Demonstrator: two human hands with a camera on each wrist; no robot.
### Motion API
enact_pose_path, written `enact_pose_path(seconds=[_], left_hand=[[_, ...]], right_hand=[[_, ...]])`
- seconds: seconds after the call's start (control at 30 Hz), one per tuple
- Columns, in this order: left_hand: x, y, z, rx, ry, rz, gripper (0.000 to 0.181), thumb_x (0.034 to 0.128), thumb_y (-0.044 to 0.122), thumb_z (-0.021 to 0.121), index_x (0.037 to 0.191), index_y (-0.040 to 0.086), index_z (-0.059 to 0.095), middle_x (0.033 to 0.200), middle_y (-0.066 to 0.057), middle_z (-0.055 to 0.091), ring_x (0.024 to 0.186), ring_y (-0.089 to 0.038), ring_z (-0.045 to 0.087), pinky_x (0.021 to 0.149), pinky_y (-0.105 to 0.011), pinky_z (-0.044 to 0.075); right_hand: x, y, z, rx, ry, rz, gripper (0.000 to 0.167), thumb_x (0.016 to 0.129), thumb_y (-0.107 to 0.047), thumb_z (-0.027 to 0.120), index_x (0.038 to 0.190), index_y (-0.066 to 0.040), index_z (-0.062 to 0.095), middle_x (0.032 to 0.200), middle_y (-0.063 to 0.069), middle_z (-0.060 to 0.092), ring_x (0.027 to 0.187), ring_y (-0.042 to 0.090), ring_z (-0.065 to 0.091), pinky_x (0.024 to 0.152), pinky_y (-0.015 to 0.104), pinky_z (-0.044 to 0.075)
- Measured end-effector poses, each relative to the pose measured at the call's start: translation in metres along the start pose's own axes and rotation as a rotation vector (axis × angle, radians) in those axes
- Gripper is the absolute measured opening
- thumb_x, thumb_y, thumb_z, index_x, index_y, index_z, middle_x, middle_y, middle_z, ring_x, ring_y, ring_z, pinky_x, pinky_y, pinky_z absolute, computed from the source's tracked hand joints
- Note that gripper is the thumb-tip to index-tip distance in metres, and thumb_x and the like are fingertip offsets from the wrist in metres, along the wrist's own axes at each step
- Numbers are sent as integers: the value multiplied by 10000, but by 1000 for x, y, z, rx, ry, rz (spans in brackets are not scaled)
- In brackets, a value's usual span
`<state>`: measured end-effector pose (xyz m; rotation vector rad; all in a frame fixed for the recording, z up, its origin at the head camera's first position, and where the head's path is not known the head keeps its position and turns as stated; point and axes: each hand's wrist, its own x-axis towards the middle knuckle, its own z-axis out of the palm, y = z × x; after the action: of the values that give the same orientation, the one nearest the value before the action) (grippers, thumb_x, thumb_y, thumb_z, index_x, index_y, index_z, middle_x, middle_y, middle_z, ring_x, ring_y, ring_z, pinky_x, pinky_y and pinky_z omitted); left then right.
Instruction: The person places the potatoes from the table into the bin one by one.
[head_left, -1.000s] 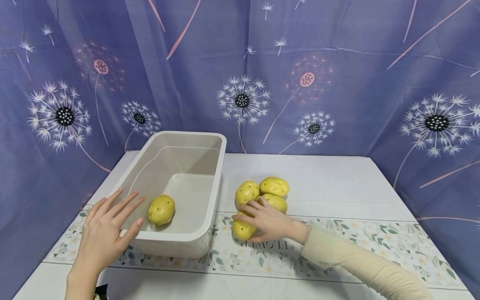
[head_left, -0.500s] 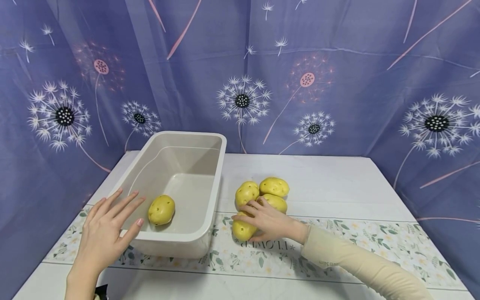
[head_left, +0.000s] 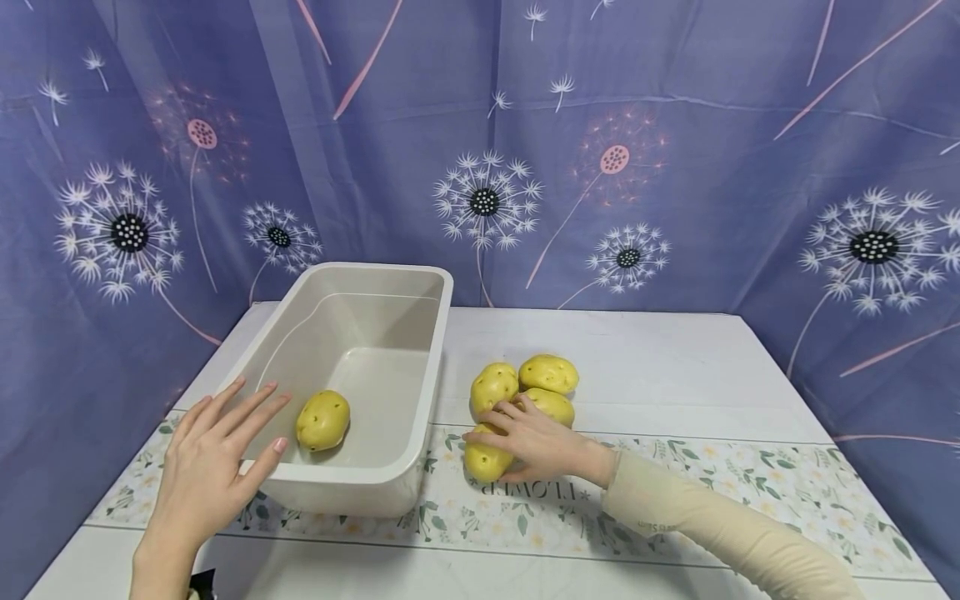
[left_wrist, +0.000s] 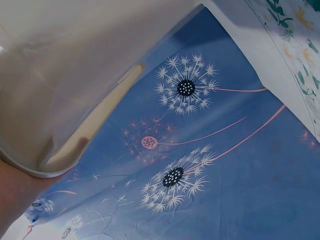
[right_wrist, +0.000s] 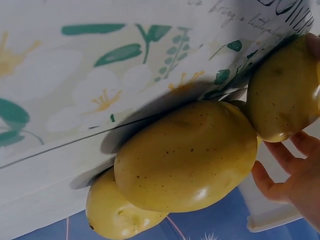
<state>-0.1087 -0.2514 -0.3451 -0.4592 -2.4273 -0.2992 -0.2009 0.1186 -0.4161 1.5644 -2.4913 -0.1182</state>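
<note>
My right hand [head_left: 542, 443] grips the nearest yellow potato [head_left: 483, 463] in a cluster on the table, thumb and fingers on opposite sides of it. In the right wrist view, curled fingers [right_wrist: 272, 186] touch the held potato [right_wrist: 284, 92], beside a large potato [right_wrist: 187, 156]. With fingers spread, my left hand [head_left: 201, 471] lies over the near left corner of a light grey plastic tub [head_left: 341, 474]. One potato [head_left: 323, 420] sits inside, close to that hand. The left wrist view shows the tub wall [left_wrist: 55, 55] and only a bit of the hand [left_wrist: 17, 197].
Touching or close to the held potato are a left potato [head_left: 492, 386], a back potato [head_left: 549, 373] and a partly covered potato [head_left: 553, 405]. A flower-printed strip [head_left: 705, 492] crosses the white table [head_left: 645, 367]. Purple dandelion curtains [head_left: 390, 183] enclose the back and sides.
</note>
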Motion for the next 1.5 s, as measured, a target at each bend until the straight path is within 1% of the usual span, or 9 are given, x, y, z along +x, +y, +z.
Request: enact_pose_path(seconds=[0.13, 0.57, 0.77, 1.0, 1.5], left_hand=[[0, 0, 0, 1, 0, 0, 414, 808, 354, 537, 1162, 145, 591, 1199, -126, 586, 1266, -283, 388, 1067, -485, 223], [0, 0, 0, -4, -2, -5, 413, 804, 348, 545, 1166, 154, 590, 1199, -124, 587, 1264, -286, 390, 1061, -494, 228], [0, 1, 0, -4, -5, -6, 412, 805, 347, 547, 1166, 153, 591, 1201, -125, 585, 1264, -285, 390, 1057, -500, 229], [0, 1, -1, -4, -1, -5, 411, 807, 347, 543, 1168, 156, 589, 1197, -130, 588, 1263, -286, 391, 1058, -499, 231], [0, 1, -1, -8, -2, -7, 411, 808, 347, 544, 1169, 155, 589, 1197, -128, 587, 1260, -290, 393, 1049, -505, 238]], right_hand=[[0, 0, 1, -3, -1, -1, 755, 666, -521, 674, 1320, -280, 384, 1282, 41, 475, 1120, 179, 424, 924, 446, 355], [1, 1, 0, 5, 38, -22, 762, 651, -507, 692, 1311, -266, 397, 1256, 53, 487, 1091, 180, 425, 888, 444, 371], [0, 2, 0, -9, 49, -30, 777, 637, -506, 698, 1309, -258, 397, 1251, 61, 493, 1094, 199, 433, 885, 459, 379], [1, 4, -4, -5, 62, -22, 757, 628, -498, 703, 1294, -272, 422, 1242, 60, 510, 1087, 205, 448, 888, 478, 391], [3, 7, -11, -17, 81, -17, 715, 670, -538, 652, 1292, -264, 428, 1204, 38, 530, 1074, 200, 466, 896, 464, 383]])
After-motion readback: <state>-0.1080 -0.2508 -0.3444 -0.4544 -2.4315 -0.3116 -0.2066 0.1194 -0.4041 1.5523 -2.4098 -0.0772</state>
